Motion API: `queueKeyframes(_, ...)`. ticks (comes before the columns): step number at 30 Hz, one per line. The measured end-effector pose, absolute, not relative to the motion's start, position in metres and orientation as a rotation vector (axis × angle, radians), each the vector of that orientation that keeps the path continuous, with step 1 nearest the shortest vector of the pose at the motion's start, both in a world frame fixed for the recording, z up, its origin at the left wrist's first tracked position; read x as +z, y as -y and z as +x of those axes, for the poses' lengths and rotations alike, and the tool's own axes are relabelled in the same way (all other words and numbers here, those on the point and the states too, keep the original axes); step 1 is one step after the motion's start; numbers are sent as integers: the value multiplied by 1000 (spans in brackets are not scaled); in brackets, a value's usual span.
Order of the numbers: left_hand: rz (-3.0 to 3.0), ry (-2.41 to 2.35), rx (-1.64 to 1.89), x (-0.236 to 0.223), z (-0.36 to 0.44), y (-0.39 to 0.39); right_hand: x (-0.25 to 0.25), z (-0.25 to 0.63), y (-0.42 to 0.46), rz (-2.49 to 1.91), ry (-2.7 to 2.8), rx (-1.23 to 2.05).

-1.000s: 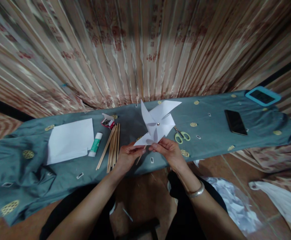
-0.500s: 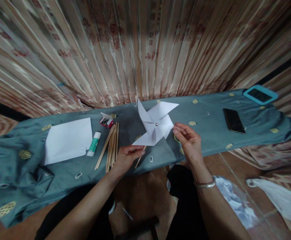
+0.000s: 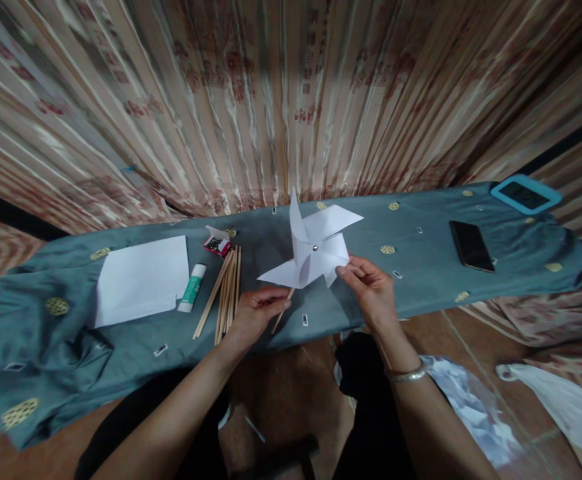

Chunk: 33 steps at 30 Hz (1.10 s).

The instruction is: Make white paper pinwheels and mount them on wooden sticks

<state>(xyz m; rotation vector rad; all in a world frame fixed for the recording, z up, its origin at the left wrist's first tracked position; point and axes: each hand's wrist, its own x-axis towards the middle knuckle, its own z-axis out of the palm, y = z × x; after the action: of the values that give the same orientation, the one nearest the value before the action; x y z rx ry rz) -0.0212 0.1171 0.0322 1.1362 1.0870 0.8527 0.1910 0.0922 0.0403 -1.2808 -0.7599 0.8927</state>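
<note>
A white paper pinwheel (image 3: 315, 257) with a round metal pin at its centre is held up above the cloth-covered table. My left hand (image 3: 257, 312) pinches its thin wooden stick (image 3: 281, 316) just below the paper blades. At the pinwheel's lower right, my right hand (image 3: 371, 290) has thumb and fingers closed on the edge of a blade. Left of my left hand lies a bundle of loose wooden sticks (image 3: 227, 293), some of it hidden behind that hand.
A glue stick (image 3: 191, 288) and white paper sheets (image 3: 141, 283) lie on the left of the table (image 3: 415, 280). Beyond the sticks stands an open small red box (image 3: 217, 244). A phone (image 3: 471, 247) and a blue-framed device (image 3: 525, 193) are at the right. Plastic bags (image 3: 475, 407) lie on the floor.
The pinwheel's blades have turned a little, and my right hand has shifted slightly left and down along the blade edge. My left hand keeps its grip on the stick.
</note>
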Motion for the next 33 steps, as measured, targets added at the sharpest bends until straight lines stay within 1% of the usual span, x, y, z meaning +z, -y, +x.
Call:
queueKeyframes(21,1091,-1133,925,32,-20,-120,49,163,-84,-1236,778,1176)
queueKeyframes(33,1130,-1094,885,34,-21,-118,49,153,-82,-1200,731,1274)
